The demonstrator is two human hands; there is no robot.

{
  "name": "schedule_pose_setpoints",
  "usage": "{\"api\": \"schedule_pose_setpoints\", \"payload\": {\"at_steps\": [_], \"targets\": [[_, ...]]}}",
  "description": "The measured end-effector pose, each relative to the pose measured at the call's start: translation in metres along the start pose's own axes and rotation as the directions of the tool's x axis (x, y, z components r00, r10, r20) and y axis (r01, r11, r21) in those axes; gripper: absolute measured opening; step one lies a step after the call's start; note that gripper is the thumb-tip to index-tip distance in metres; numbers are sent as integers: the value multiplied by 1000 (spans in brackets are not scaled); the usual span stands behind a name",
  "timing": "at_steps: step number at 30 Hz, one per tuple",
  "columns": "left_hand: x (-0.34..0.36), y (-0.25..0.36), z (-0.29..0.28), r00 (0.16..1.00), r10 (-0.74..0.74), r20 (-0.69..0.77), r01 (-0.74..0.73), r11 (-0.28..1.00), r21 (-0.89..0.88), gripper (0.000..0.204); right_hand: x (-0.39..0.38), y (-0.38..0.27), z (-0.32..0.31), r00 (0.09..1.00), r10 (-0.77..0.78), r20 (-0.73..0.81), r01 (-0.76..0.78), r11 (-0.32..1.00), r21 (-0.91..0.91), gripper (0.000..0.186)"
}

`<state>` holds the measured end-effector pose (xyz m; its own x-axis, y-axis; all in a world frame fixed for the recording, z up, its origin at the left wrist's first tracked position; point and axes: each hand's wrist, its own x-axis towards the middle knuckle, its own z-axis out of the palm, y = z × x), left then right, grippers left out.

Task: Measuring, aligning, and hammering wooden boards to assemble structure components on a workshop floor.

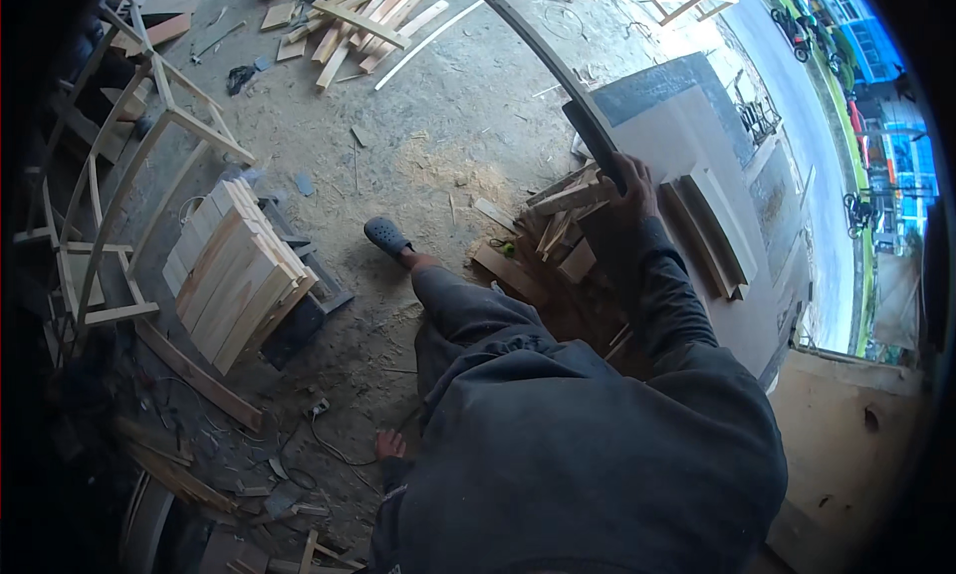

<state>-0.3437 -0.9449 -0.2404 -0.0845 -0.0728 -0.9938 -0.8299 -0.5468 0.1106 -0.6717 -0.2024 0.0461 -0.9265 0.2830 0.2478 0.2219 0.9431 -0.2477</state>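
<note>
My right hand (631,188), with its arm stretched forward, is closed round the near end of a long dark bar (543,51). The bar runs up and away to the left, past the top edge of the view, and a thicker dark piece lies along its near end. My left hand (390,445) hangs low by my left side, fingers apart, holding nothing. Several pale curved wood pieces (709,230) lie on a board-topped table (677,126) just right of my right hand. Wood offcuts (563,216) are heaped below that hand.
A stack of pale boards (234,275) stands on a low support to the left, beside wooden chair frames (149,146). More cut wood (363,26) is piled on the far floor. A cable (324,435) lies near my left hand; sawdust (438,166) is strewn ahead.
</note>
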Motion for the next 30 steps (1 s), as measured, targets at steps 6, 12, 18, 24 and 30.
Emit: {"api": "schedule_pose_setpoints", "payload": {"at_steps": [6,12,18,24,30], "targets": [[10,18,81,966,257,37,-257,927,274,55,-80,193,-91,764,588,266,-424,768,-480,96],[-13,71,137,942,324,93,-323,791,520,60,-103,339,-87,685,726,49,-524,539,-659,99],[-23,107,124,886,449,117,-440,732,520,65,-71,421,-86,563,744,359,-521,657,-544,83],[-37,81,114,941,337,34,-289,746,600,65,-108,371,-76,790,467,398,-297,859,-418,87],[-41,55,118,958,286,20,-235,745,625,60,-113,320,-56,808,583,89,-463,720,-517,87]]}}
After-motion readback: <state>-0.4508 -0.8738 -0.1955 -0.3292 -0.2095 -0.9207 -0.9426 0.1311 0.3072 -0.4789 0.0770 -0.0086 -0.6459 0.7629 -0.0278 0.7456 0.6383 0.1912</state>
